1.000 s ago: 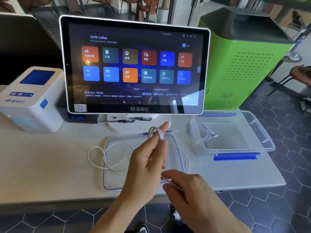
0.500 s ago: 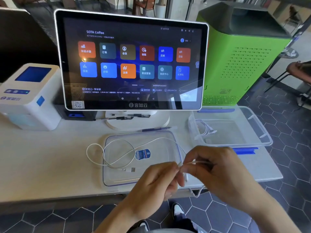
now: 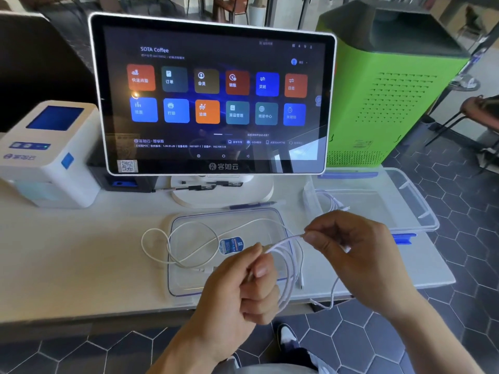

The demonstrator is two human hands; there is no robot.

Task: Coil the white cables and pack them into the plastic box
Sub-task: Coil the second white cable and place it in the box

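- The left hand [image 3: 243, 287] is curled nearly into a fist, thumb pressed on the forefinger, pinching 1 thin white cable being coiled [image 3: 287, 268] at the top of its loops.
- The right hand [image 3: 351, 255] pinches the same cable between thumb and forefinger tips, its other fingers loosely bent; a short straight run of cable spans the gap between the 2 hands.
- Several loops of this cable hang below and between the hands, past the front edge of the pale table [image 3: 81, 252]; a loose tail droops under the right hand.
- Just beyond the left hand's fingers, 1 clear plastic lid with a blue rim [image 3: 189, 282] lies flat on the table, with 1 second loose white cable [image 3: 172, 238] looped over its left part and onto the table.
- Beyond the right hand's fingers stands 1 clear plastic box with blue clips [image 3: 415, 209], open, holding 1 coiled white cable [image 3: 330, 202] at its left end.
- Farther back: 1 touchscreen terminal [image 3: 213, 98], 1 white receipt printer [image 3: 46, 155] far left, 1 green cabinet [image 3: 388, 98] right.
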